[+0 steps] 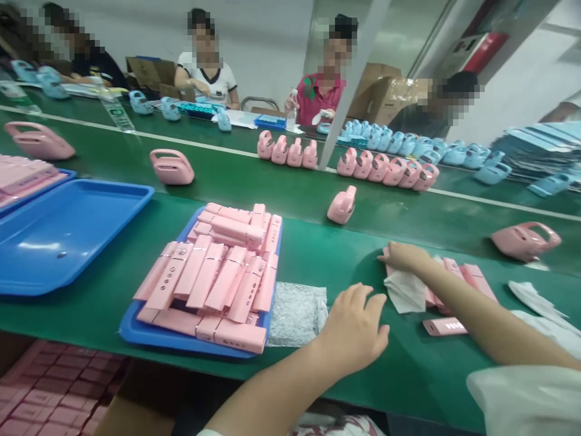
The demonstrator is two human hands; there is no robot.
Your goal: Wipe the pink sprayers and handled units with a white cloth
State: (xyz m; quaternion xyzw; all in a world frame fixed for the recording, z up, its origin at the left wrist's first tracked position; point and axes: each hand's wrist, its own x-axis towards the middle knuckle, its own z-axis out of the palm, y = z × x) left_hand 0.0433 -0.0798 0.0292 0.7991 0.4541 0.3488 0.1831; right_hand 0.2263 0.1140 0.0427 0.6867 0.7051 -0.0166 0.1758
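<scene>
My left hand (356, 327) is over the table with fingers spread, holding nothing. It is nearest to a flat bubble-wrap piece (297, 315) lying against the tray. Further right, my right hand (406, 257) is closed around a pink bar-shaped device (385, 254), whose end sticks out past the fingers. A white tissue (406, 293) hangs or lies just below that hand; I cannot tell whether it is gripped too. Partly hidden by my right forearm are several pink bars and a pink bar with white marks (442, 327). A blue tray (131, 333) bears stacked pink bars (222, 272).
Another blue tray (91, 242) stands at left. Pink handled devices (172, 168) sit along the raised green strip, with blue ones (399, 142) beyond. A slanted post (349, 85) rises there. Several people sit opposite. A box of pink pieces (59, 387) is below the table edge.
</scene>
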